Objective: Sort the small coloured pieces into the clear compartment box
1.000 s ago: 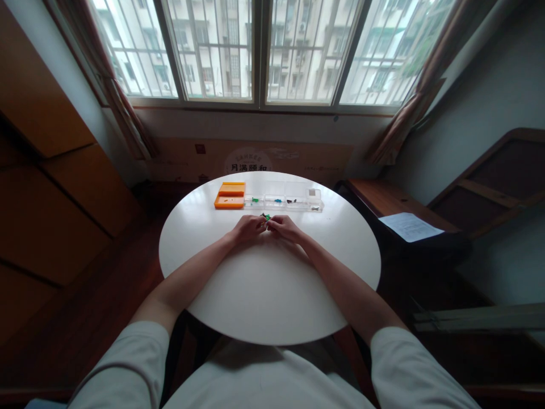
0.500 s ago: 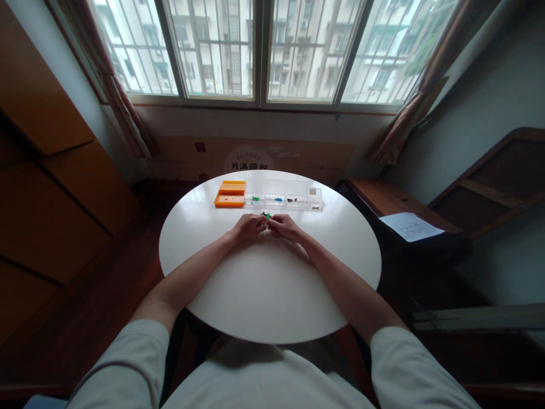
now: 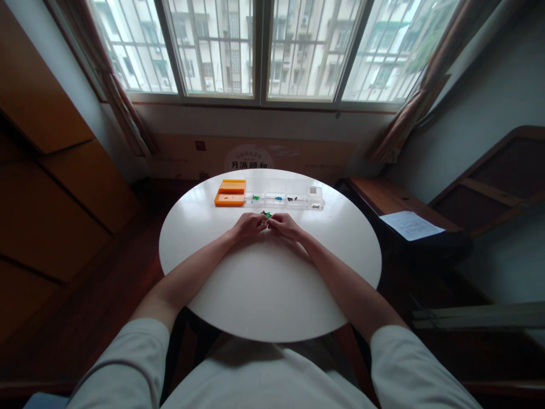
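My left hand (image 3: 250, 225) and my right hand (image 3: 284, 225) meet over the middle of the white round table (image 3: 272, 295). Between their closed fingers is a small green and dark piece (image 3: 267, 215), too small to name and partly covered by the fingertips. Both hands grip it, the left from its left side and the right from its right. Just beyond them stands an orange open box (image 3: 230, 201). Clear plastic boxes (image 3: 276, 200) adjoin it on the right, holding little green, blue, dark and pale parts.
Under the window, a large cardboard box (image 3: 170, 156) stands behind the table. To the right, a paper sheet (image 3: 411, 225) lies beside a wooden desk top (image 3: 378, 199). An orange-brown cabinet (image 3: 80, 210) is at the left.
The view has shifted very slightly. Both hands stay together around the same small piece, with no clear movement.
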`<state>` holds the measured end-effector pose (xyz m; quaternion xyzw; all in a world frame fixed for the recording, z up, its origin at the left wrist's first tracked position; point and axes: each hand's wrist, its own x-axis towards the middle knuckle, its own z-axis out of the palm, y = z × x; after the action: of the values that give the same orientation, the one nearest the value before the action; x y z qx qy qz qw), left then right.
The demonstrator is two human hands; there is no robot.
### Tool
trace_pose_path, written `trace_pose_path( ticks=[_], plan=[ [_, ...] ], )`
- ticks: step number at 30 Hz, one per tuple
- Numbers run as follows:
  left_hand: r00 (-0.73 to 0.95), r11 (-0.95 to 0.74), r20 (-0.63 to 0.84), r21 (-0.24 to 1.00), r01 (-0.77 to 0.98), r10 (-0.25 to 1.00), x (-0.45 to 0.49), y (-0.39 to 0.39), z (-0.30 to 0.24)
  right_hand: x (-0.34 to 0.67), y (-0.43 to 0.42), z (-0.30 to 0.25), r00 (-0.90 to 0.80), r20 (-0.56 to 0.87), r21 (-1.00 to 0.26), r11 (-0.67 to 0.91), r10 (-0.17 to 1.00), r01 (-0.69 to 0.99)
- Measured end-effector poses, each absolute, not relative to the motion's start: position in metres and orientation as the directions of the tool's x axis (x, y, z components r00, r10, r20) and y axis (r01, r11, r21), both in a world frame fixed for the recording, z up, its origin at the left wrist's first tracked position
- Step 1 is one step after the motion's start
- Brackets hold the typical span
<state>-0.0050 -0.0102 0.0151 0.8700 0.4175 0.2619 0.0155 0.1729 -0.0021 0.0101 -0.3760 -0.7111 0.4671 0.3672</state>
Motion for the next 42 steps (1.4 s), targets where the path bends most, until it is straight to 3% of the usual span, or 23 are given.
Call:
trace_pose_path(
  ticks=[42],
  plan=[
    [0.518, -0.647, 0.429, 0.245, 0.722, 0.740, -0.0054, -0.0099, 0.0150, 0.1729, -0.0029, 0.0107, -0.457, 0.167, -0.942, 0.279, 0.874, 0.189]
  ],
)
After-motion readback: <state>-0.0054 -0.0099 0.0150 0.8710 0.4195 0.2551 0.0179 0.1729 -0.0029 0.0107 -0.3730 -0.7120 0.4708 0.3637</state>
